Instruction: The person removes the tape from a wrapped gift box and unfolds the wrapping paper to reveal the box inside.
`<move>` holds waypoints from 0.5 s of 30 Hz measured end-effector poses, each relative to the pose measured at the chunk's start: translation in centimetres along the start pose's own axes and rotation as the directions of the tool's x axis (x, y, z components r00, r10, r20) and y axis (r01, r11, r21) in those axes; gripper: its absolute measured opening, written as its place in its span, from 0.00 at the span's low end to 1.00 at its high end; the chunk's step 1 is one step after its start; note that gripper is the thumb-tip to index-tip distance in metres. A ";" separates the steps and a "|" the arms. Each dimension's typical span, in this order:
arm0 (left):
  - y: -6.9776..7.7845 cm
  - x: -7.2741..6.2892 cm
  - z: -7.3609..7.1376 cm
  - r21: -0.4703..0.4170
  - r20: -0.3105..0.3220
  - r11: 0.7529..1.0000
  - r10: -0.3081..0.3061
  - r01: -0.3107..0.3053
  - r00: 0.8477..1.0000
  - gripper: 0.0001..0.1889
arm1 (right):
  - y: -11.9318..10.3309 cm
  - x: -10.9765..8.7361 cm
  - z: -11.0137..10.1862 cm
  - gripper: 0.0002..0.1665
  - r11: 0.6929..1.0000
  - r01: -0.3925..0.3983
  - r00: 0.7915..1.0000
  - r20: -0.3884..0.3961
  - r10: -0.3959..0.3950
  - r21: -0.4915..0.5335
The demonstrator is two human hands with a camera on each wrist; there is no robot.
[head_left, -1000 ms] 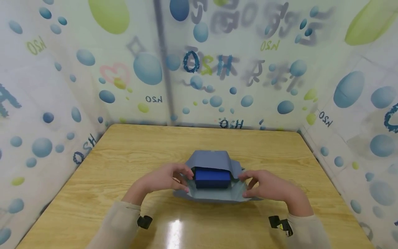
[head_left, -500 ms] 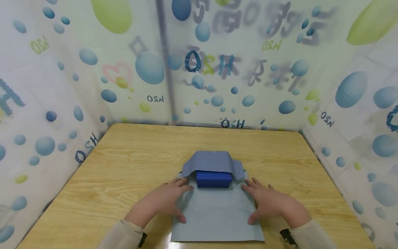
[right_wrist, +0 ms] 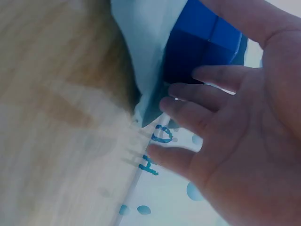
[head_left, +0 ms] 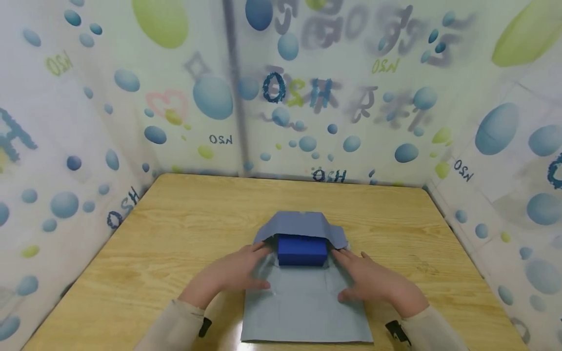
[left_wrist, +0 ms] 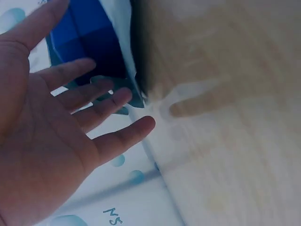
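Note:
A blue box sits on a sheet of grey-blue wrapping paper on the wooden table. The paper's far end is folded over the top of the box as a creased flap, which hides the box's back part. Fingers spread, my left hand lies over the paper's left edge, its fingertips beside the box near the flap. On the opposite side my right hand mirrors it, fingertips close to the box's right side. Both wrist views show straight fingers next to the blue box, with no grip on anything.
The wooden table reaches back to a patterned wall covering with bubbles and lettering; similar covering stands at both sides. The paper's near half lies flat toward the table's front.
A second ago the paper's near end was bent up toward the box in curled fingers. It now lies flat toward me, and both hands, opened, have since moved closer in along the box.

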State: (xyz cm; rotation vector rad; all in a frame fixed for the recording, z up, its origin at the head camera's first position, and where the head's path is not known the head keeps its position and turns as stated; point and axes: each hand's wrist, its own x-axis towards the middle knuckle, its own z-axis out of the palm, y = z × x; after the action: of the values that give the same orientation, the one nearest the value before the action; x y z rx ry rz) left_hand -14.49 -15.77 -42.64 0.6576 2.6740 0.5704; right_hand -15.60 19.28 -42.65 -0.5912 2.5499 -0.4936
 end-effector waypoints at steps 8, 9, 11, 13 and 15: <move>0.0 2.0 -2.8 -0.086 -0.091 0.996 0.030 -0.038 0.995 0.41 | -0.7 1.3 -1.9 0.52 0.994 0.091 0.993 -0.082 -0.086 0.060; 0.0 2.4 -3.2 -0.111 -0.111 0.993 0.036 -0.049 0.993 0.40 | -0.8 1.4 -2.2 0.50 0.991 0.117 0.989 -0.093 -0.111 0.060; -0.1 3.3 -4.0 -0.153 -0.149 0.986 0.049 -0.072 0.988 0.38 | -1.0 1.9 -2.8 0.45 0.986 0.157 0.982 -0.118 -0.150 0.055; -0.2 4.3 -4.8 -0.175 -0.184 0.979 0.066 -0.099 0.981 0.37 | -1.2 2.7 -3.3 0.42 0.980 0.191 0.972 -0.148 -0.182 0.050; -0.3 5.3 -5.3 -0.183 -0.202 0.976 0.078 -0.116 0.976 0.36 | -1.2 3.5 -3.8 0.39 0.974 0.221 0.961 -0.179 -0.209 0.053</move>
State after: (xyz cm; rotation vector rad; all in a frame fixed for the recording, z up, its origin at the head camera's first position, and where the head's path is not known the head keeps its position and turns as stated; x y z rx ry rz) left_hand -21.11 -14.93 -39.33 0.7125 2.7258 0.9543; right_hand -19.99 17.45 -40.29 -0.8375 2.6293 -0.7389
